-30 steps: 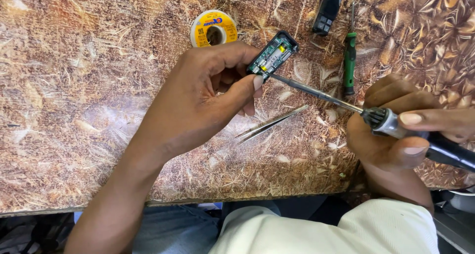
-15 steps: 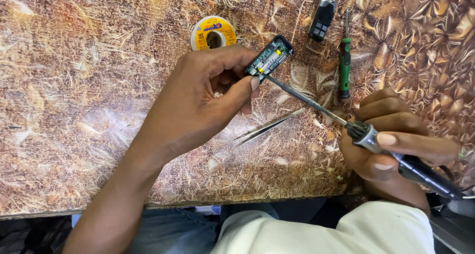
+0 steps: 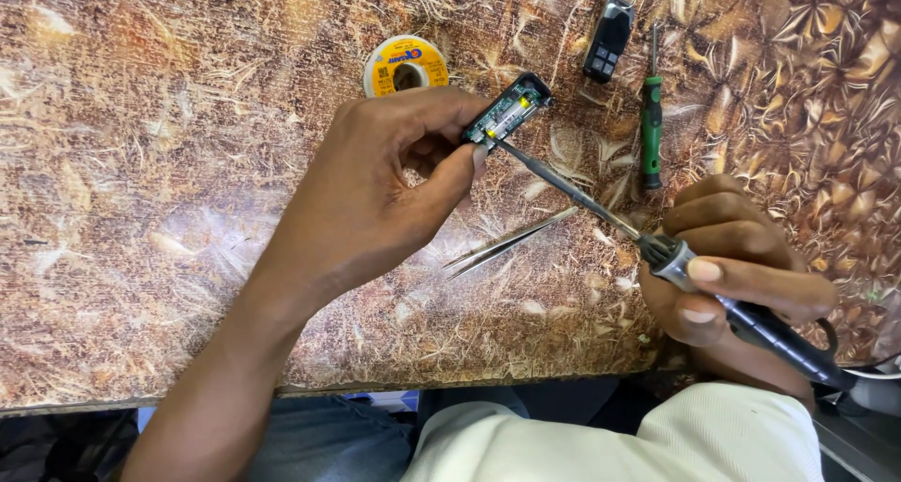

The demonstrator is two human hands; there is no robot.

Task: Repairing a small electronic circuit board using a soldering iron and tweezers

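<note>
My left hand (image 3: pixel 375 186) pinches a small green circuit board in a black casing (image 3: pixel 508 112) between thumb and forefinger, a little above the brown patterned table (image 3: pixel 141 210). My right hand (image 3: pixel 727 261) grips a soldering iron (image 3: pixel 657 247) by its black handle. Its long metal tip reaches up-left and touches the near end of the board.
A yellow spool of solder wire (image 3: pixel 405 64) lies just behind my left hand. Metal tweezers (image 3: pixel 511 243) rest on the table between my hands. A green-handled screwdriver (image 3: pixel 650 121) and a black key fob (image 3: pixel 609 39) lie at the back right. The table's front edge runs close to my body.
The soldering iron's tip has swung up and left, from below the board to touching its near end. My right hand has shifted down and right. My left hand has held the board still.
</note>
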